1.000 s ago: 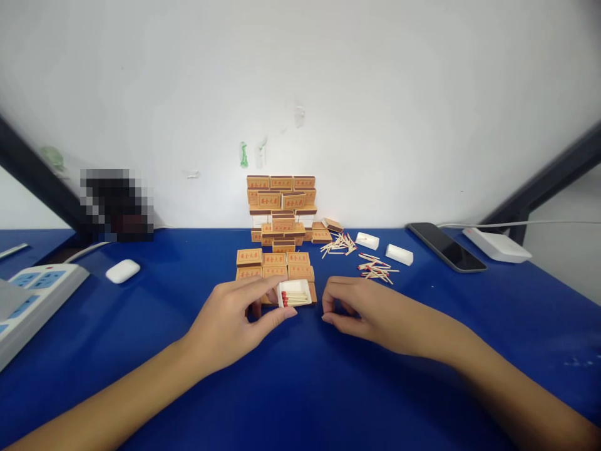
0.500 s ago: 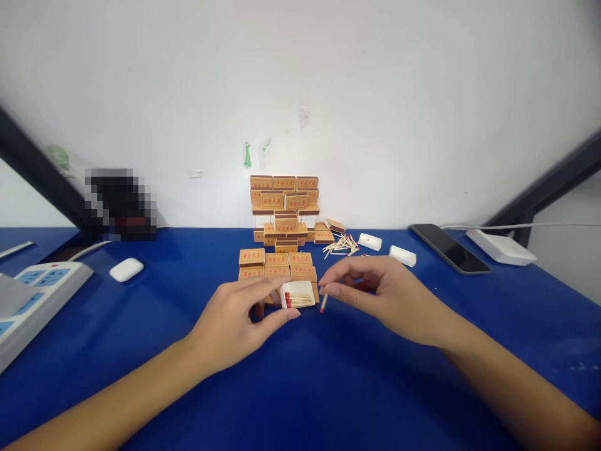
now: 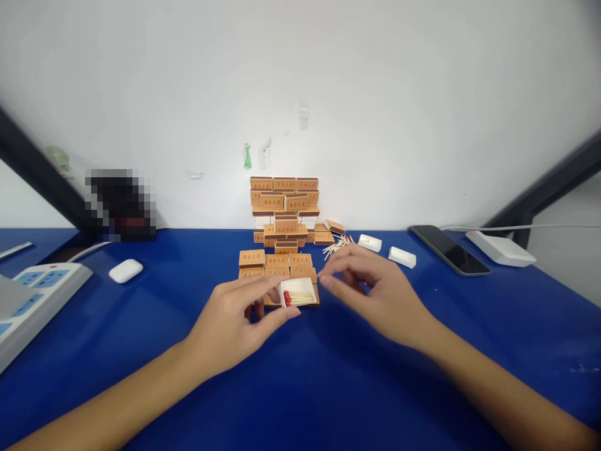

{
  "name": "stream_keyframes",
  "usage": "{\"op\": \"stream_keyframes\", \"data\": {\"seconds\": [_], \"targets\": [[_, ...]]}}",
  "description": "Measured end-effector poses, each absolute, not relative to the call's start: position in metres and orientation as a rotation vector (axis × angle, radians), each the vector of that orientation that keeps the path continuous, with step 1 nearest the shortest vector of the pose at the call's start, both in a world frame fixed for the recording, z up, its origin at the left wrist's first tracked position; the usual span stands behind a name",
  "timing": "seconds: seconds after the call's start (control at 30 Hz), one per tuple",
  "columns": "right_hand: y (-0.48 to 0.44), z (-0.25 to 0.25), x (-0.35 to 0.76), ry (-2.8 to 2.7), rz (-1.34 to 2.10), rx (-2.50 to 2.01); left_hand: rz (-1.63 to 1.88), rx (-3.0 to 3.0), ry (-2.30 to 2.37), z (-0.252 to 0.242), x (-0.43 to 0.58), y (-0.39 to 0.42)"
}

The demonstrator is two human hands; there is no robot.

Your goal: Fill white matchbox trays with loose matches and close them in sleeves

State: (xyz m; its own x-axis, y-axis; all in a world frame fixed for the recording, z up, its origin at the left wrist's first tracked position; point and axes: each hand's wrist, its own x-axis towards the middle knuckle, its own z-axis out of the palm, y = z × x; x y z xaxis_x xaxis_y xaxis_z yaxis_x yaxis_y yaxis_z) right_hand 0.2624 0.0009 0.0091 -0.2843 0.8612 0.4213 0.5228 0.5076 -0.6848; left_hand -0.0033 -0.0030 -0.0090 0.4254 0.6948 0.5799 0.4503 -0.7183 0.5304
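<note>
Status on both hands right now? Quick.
Left hand: closed, holding the white matchbox tray with matches in it.
Right hand: thumb and forefinger close together; cannot tell if anything is between them.

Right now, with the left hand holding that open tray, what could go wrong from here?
The white tray in the left hand is open-topped, so tipping it further might spill its matches. That hand is close to the front matchboxes and may nudge them out of line. The right hand partly covers the loose matches in this view; if it is really near them, it could scatter some.
</note>
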Motion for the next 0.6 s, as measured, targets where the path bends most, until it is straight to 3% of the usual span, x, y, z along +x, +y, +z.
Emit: {"op": "stream_keyframes", "data": {"seconds": [0.1,0.27,0.6], "targets": [[0.027,-0.001,0.291,-2.017,0.231,-1.284,1.161,2.391,0.999,-0.01,-0.003,-0.003],[0.067,-0.029,0.32,-2.15,0.069,-1.365,1.135,2.42,0.998,-0.01,-0.001,-0.003],[0.077,-0.031,0.312,-2.335,0.054,-1.379,1.095,2.425,1.013,-0.012,-0.001,-0.004]]}}
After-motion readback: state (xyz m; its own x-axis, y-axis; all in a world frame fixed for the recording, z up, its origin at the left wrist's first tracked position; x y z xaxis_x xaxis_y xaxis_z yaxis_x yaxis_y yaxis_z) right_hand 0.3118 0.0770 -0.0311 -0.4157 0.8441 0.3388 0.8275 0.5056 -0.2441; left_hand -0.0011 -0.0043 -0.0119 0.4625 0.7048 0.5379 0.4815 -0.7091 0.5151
